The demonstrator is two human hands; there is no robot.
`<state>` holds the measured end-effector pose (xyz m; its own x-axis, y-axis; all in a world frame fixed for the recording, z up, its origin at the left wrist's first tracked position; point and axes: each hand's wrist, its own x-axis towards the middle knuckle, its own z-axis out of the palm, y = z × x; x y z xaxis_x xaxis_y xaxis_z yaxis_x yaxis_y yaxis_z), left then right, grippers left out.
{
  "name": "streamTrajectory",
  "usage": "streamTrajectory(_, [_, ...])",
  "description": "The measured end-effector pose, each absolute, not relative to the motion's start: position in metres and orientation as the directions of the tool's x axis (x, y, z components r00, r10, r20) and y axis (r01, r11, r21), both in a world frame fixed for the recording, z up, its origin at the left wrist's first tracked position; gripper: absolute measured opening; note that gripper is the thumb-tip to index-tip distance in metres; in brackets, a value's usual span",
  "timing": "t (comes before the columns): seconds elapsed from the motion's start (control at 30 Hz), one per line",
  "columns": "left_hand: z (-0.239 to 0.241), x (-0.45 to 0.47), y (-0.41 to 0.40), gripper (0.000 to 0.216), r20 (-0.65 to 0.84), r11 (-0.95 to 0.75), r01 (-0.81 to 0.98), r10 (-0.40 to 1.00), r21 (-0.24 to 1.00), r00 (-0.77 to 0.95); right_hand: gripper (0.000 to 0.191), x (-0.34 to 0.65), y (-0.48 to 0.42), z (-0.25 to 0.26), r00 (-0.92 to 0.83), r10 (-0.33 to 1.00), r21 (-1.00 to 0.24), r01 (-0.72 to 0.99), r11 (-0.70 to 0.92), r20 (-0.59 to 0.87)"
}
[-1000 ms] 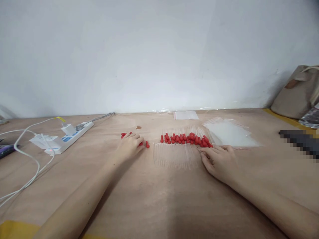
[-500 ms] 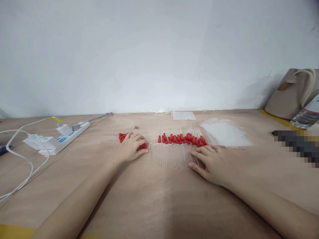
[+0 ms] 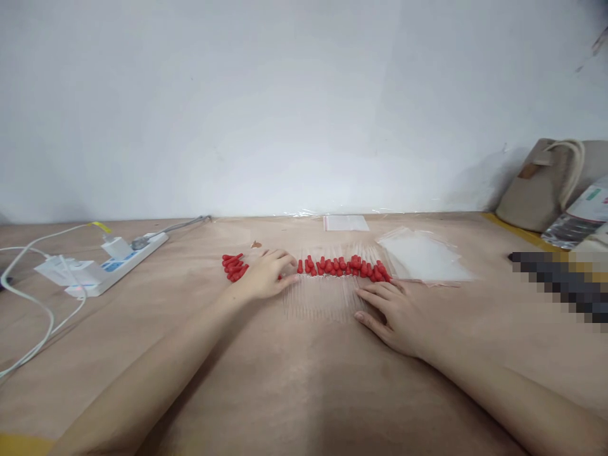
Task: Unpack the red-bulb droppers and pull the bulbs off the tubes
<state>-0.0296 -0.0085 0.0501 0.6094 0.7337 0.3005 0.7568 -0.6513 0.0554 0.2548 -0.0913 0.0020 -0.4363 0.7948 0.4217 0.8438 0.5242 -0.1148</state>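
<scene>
Small red rubber bulbs (image 3: 338, 266) lie in a crowded row across the upper part of a row of thin clear tubes (image 3: 318, 297). A smaller group of loose red bulbs (image 3: 232, 267) rests to the left. My left hand (image 3: 268, 272) is between them, palm down, at the row's left end. Its thumb and fingers are apart, with a bit of red showing in the gap; the rest under the palm is hidden. My right hand (image 3: 396, 313) lies with fingers stretched out, touching the right end of the tubes, and grips nothing visible.
Clear plastic bags (image 3: 422, 256) are fanned out behind my right hand, and a small white packet (image 3: 346, 223) lies near the wall. A power strip (image 3: 118, 265) with chargers and cables stands left. At right are a beige bag (image 3: 527, 190) and a water bottle (image 3: 577, 215).
My left hand has moved right, from over the left group of bulbs to the row's left end, uncovering more of that group. My right hand stays nearly still; the view shifts slightly.
</scene>
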Motion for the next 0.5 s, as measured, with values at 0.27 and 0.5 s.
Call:
streamTrajectory(0.27, [0.038,0.014,0.028,0.019,0.25,-0.572,0.782,0.818,0.247,0.519,0.036,0.256,-0.091,0.002,-0.428,0.798,-0.125,0.845,0.52,0.424])
streamTrajectory(0.5, [0.033,0.018,0.026,0.01,0.336,-0.447,0.839,0.877,0.31,0.344,0.036,0.255,-0.091,0.005,-0.402,0.806,-0.127,0.858,0.497,0.435])
